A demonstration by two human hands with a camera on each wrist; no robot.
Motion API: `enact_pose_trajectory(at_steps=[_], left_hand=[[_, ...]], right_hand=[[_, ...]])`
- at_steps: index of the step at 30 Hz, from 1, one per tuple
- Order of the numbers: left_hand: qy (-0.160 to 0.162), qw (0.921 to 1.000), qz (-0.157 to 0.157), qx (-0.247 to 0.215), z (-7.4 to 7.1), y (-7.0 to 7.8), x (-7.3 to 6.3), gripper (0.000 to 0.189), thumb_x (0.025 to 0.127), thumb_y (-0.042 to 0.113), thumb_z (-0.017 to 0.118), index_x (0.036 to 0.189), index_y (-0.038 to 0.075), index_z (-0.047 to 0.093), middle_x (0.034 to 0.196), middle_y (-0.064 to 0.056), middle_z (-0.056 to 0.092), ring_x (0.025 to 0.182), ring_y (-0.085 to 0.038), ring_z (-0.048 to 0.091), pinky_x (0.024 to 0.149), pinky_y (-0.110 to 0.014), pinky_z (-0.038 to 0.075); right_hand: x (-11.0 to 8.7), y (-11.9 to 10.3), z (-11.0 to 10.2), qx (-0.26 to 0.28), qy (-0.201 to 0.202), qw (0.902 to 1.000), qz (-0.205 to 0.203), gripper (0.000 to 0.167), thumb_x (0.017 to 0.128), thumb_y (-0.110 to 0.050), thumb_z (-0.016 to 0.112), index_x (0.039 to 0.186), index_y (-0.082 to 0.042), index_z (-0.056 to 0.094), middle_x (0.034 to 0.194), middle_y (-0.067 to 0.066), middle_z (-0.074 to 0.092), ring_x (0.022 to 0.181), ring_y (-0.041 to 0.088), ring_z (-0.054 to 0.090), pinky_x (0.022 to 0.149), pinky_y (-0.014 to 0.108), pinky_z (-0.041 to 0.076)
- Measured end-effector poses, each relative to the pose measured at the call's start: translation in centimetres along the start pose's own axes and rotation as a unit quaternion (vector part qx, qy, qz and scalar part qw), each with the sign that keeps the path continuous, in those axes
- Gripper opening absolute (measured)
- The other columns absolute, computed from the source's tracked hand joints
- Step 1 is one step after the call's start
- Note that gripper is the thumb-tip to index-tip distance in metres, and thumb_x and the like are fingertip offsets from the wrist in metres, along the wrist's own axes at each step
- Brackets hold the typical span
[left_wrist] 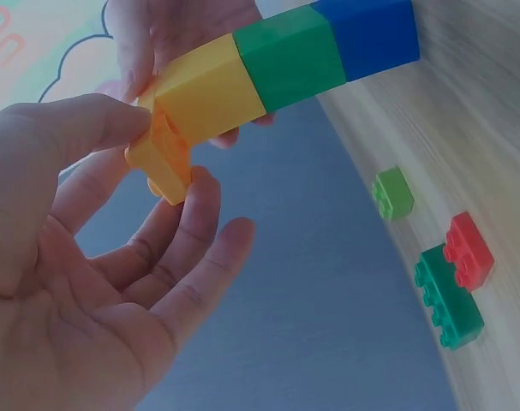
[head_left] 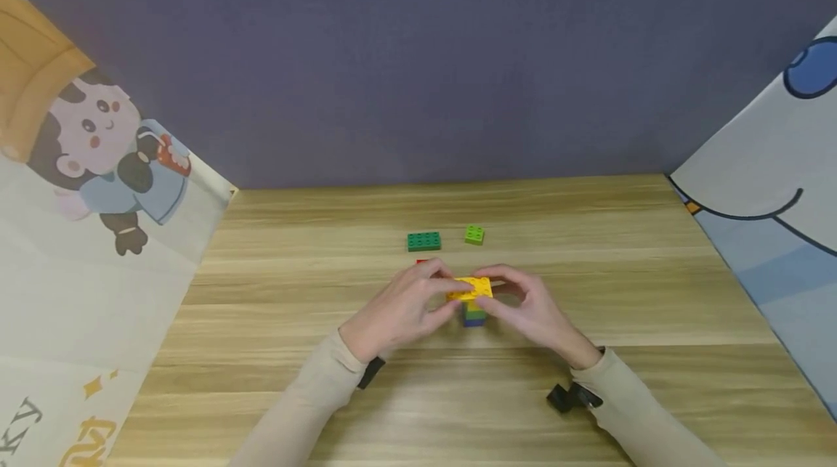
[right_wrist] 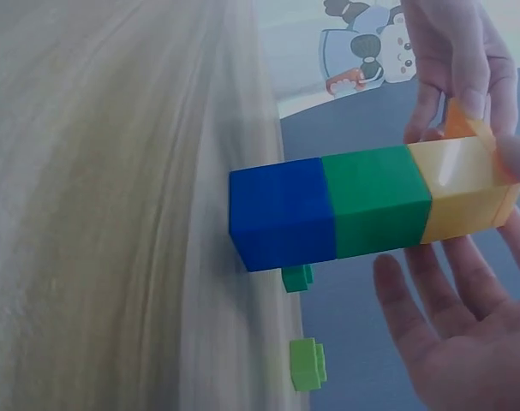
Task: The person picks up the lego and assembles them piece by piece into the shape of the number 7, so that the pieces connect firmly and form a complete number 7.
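Table's (head_left: 621, 256) red brick (left_wrist: 471, 254) shows fully only from left wrist; hands (head_left: 402, 309) (head_left: 538, 313) pinch yellow brick (head_left: 484, 285).

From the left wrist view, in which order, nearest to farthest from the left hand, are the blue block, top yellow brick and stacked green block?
1. Top yellow brick: pinched by the left hand.
2. Stacked green block: mid-stack.
3. Blue block: at the bottom.

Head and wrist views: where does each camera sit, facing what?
Head: on head, looking forward-down at left hand, right hand; beige sleeves show.
Left wrist: on left wrist, facing yellow-green-blue plastic brick tower; both hands show.
Right wrist: on right wrist, facing tower; both hands show.
Wrist views share tower and lime plastic brick.
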State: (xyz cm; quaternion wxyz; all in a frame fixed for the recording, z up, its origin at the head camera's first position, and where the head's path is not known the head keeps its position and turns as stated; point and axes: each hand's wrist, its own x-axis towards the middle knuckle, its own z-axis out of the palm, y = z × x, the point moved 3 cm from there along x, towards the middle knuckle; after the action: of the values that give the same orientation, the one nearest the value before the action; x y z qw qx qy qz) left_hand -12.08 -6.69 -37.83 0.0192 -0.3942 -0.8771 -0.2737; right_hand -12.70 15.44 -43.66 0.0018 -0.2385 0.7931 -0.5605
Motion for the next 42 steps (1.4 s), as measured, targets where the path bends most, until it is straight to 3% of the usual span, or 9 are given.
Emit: enact_pose_trajectory(at_steps=[8,18,26,35,42], left_hand=[[0.002,1.0,-0.004,0.008,0.2,-0.4,0.1,0.029,0.101,0.02,0.076,0.129,0.019,0.079,0.115,-0.002,0.069,0.092,-0.013,0.06,0.079,-0.025,0.052],[-0.005,0.9997,-0.02,-0.015,-0.2,-1.3,0.1,0.028,0.104,0.024,0.071,0.13,0.016,0.076,0.122,0.001,0.073,0.111,-0.016,0.068,0.099,-0.035,0.059],[0.014,0.9988,-0.012,-0.045,0.1,-1.8,0.0,0.03,0.104,0.021,0.072,0.133,0.018,0.075,0.128,0.001,0.072,0.117,-0.014,0.067,0.104,-0.034,0.058],[0.011,0.9918,-0.064,-0.111,0.3,-3.2,-0.7,0.05,0.097,0.013,0.079,0.145,0.015,0.064,0.146,-0.002,0.066,0.119,-0.025,0.069,0.101,-0.042,0.061],[0.015,0.9904,-0.099,-0.095,0.4,-4.5,-1.1,0.047,0.098,0.019,0.078,0.144,0.017,0.066,0.147,-0.002,0.067,0.124,-0.024,0.068,0.106,-0.043,0.058]], right_hand=[[0.2,0.4,0.2,-0.002,0.018,0.9996,-0.022,0.037,0.093,-0.001,0.08,0.128,-0.008,0.073,0.125,0.009,0.076,0.11,0.007,0.07,0.098,0.027,0.059],[0.6,0.1,0.7,0.004,0.027,0.9995,-0.019,0.036,0.092,-0.002,0.082,0.127,-0.009,0.073,0.124,0.008,0.077,0.104,0.009,0.071,0.093,0.028,0.061],[0.8,0.4,0.7,0.016,0.032,0.9991,-0.022,0.033,0.092,0.0,0.081,0.123,-0.009,0.073,0.121,0.01,0.076,0.102,0.01,0.07,0.091,0.029,0.062],[0.7,0.5,0.7,0.018,0.036,0.9991,-0.009,0.033,0.092,-0.001,0.081,0.123,-0.008,0.073,0.123,0.009,0.075,0.103,0.01,0.07,0.09,0.029,0.061],[0.6,0.6,0.7,0.024,0.039,0.9989,-0.006,0.034,0.091,-0.001,0.082,0.124,-0.008,0.073,0.122,0.009,0.075,0.104,0.009,0.069,0.09,0.03,0.061]])
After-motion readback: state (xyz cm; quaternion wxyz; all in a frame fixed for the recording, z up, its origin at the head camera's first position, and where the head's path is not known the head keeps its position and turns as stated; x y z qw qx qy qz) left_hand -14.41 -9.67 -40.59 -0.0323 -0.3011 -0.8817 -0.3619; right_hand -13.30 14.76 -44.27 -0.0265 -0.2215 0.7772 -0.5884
